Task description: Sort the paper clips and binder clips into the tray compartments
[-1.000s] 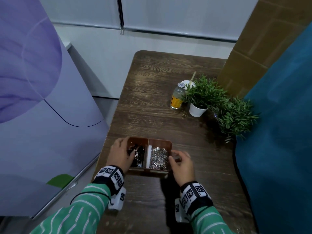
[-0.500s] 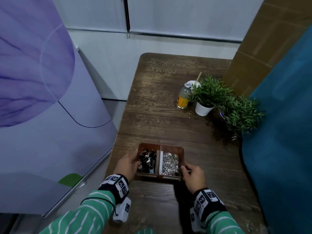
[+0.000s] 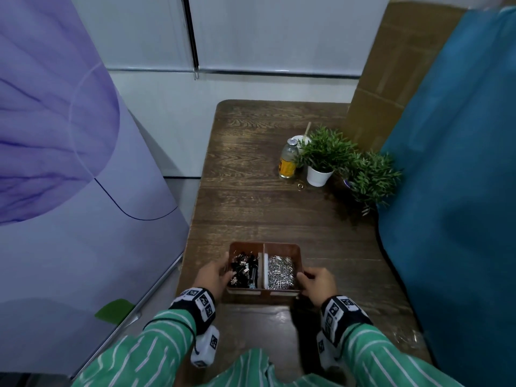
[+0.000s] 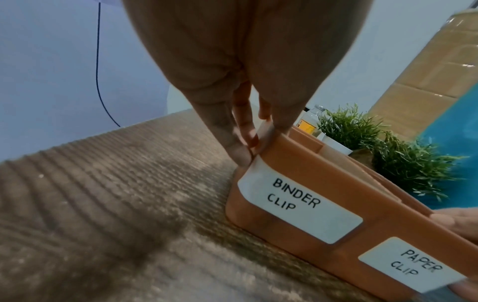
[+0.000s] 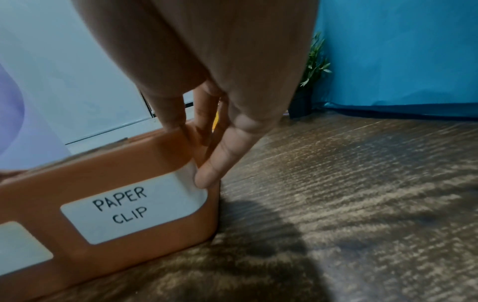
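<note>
I am gripping one brown tray [image 3: 282, 246] near the tabletop's [image 3: 265, 208] near edge, left hand [image 3: 212, 276] and right hand [image 3: 319, 284] clasping its ends, two compartments, binder clips [image 3: 243, 270] left, paper clips [image 3: 280, 272] right, uncountable heaps, two potted plants [image 3: 324, 157] by the right edge.

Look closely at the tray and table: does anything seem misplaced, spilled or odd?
Nothing stands out. The tray sits flat, black binder clips in its left compartment, silver paper clips in its right, matching the labels. No clips lie loose on the table.

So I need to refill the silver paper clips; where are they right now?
In the head view, the silver paper clips fill the right compartment of the brown plastic tray, beside the black binder clips, near the table's front edge.
</note>
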